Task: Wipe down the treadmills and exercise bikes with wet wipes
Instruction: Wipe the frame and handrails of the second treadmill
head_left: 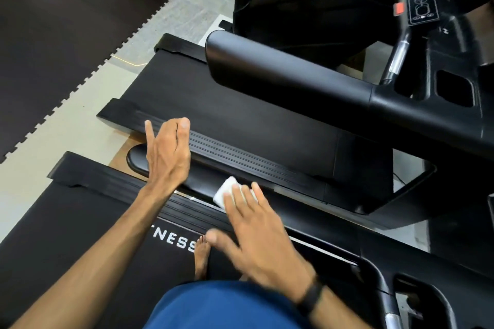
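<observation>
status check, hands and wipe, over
Right hand flat, pressing wet wipe on treadmill handrail. Left hand open, holding nothing. Nothing in the way.

Floor [80, 104], pale: two black treadmills side by side [240, 120] [66, 222], dark interlocking foam mats [66, 35] at left.

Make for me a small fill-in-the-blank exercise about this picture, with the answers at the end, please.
1. The right hand presses a folded ____ wipe with straight fingers.
2. The left hand holds ____.
3. A ____ band sits on the right wrist.
4. White letters on the near treadmill belt end in "____".

Answers: white; nothing; black; NESS
</observation>
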### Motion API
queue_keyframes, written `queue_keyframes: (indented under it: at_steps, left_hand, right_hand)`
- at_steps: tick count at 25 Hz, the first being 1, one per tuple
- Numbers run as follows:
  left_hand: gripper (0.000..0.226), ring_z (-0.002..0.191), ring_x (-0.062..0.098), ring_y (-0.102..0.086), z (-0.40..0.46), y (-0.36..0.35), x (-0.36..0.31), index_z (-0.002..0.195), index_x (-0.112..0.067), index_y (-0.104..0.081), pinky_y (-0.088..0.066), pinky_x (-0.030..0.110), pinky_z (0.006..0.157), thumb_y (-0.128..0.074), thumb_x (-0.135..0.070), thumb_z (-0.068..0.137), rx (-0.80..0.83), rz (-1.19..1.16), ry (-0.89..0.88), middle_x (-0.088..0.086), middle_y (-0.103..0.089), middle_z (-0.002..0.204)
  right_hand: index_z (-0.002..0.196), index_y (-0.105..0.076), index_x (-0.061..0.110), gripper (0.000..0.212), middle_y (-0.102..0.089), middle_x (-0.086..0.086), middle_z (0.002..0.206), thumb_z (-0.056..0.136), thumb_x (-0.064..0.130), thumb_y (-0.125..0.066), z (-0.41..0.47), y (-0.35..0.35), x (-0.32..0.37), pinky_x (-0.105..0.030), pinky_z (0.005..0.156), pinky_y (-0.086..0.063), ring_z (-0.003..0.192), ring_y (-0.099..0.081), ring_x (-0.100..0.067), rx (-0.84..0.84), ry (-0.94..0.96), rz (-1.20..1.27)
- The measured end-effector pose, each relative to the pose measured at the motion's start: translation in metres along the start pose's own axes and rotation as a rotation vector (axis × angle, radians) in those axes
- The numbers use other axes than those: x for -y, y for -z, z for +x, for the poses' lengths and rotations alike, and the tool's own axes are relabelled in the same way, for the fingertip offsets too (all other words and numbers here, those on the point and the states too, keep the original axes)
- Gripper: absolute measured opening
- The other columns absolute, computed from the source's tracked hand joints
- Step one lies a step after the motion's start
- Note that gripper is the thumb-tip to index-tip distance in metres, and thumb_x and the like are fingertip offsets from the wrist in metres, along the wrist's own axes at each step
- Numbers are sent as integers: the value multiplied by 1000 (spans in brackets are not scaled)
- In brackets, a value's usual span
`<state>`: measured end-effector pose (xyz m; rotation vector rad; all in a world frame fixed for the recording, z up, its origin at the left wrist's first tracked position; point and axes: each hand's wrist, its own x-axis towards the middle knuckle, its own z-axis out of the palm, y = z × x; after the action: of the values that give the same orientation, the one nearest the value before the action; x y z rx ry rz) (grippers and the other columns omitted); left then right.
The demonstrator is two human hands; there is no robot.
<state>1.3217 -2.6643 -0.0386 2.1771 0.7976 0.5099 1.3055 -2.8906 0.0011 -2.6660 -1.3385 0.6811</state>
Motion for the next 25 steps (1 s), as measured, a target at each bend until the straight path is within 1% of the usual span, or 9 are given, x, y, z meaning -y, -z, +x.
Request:
queue_keyframes:
  at_steps: [2, 4, 8, 11, 15, 17, 19, 21, 25]
  left_hand:
    - [67, 93, 11, -56, 4, 6, 7, 98, -6, -60, 2, 41, 125, -12, -53, 101, -8, -12, 19, 8, -64, 96]
    - [67, 94, 11, -56, 1, 11, 15, 98, -7, -60, 1, 42, 125, -12, -54, 101, -18, 13, 34, 5, -63, 96]
    - [67, 94, 8, -55, -6, 17, 26, 97, -7, -61, 0, 40, 125, -13, -53, 99, -34, 20, 50, 2, -64, 96]
    - [66, 95, 7, -53, -4, 23, 30, 95, -9, -60, -3, 40, 125, -12, -53, 99, -50, -5, 74, 5, -64, 97]
    - [73, 94, 11, -54, 0, 40, 41, 99, -4, -63, -4, 31, 124, -11, -56, 98, -91, -91, 156, 11, -66, 99]
    - [79, 100, 11, -54, -2, 52, 54, 102, -4, -65, -6, 29, 122, -9, -60, 95, -124, -111, 200, 5, -66, 102]
    - [83, 116, 15, -54, -8, 61, 67, 108, -9, -66, -10, 29, 118, -7, -65, 94, -153, -120, 263, 1, -67, 112]
    - [86, 127, 21, -53, -12, 63, 77, 119, -10, -67, -7, 30, 120, -6, -65, 94, -151, -145, 306, 4, -67, 121]
    - [88, 136, 26, -46, -9, 64, 86, 122, -18, -67, -7, 40, 125, -2, -70, 93, -122, -187, 362, 2, -69, 122]
  right_hand:
    - [155, -33, 11, 76, -23, -7, 164, 104, 62, -12, -42, -7, -18, -44, 122, -6, 153, -17, -20, -106, 110, -45]
    - [155, -35, 18, 61, -27, 2, 163, 108, 52, -16, -67, -14, -55, -42, 123, -7, 151, -22, -11, -211, 38, 8]
    - [149, -43, 22, 94, -55, 3, 144, 91, 74, 11, -11, -6, -65, -32, 124, 0, 138, -42, -8, -169, -271, 73]
    - [151, -36, 11, 103, -48, -12, 150, 87, 76, 12, 49, -2, -16, -40, 125, -2, 143, -37, -21, -115, -192, 14]
    - [159, -17, 9, 80, -17, -11, 165, 102, 65, -15, 10, -6, 4, -45, 124, -5, 154, -9, -22, -69, 154, -87]
    - [157, -24, 10, 69, -27, -8, 163, 106, 56, -22, -18, -8, -28, -47, 122, -11, 152, -20, -18, -133, 176, -130]
    - [152, -37, 7, 71, -46, -10, 153, 106, 56, -16, -12, -3, -43, -44, 122, -12, 145, -38, -19, -146, 27, -126]
    - [147, -44, 8, 85, -55, -8, 145, 100, 66, -2, 29, 4, -23, -38, 124, -7, 140, -44, -16, -100, -63, -80]
    - [146, -41, 5, 105, -55, -11, 142, 87, 76, 10, 136, 8, 52, -39, 124, -7, 137, -44, -20, -74, 37, 38]
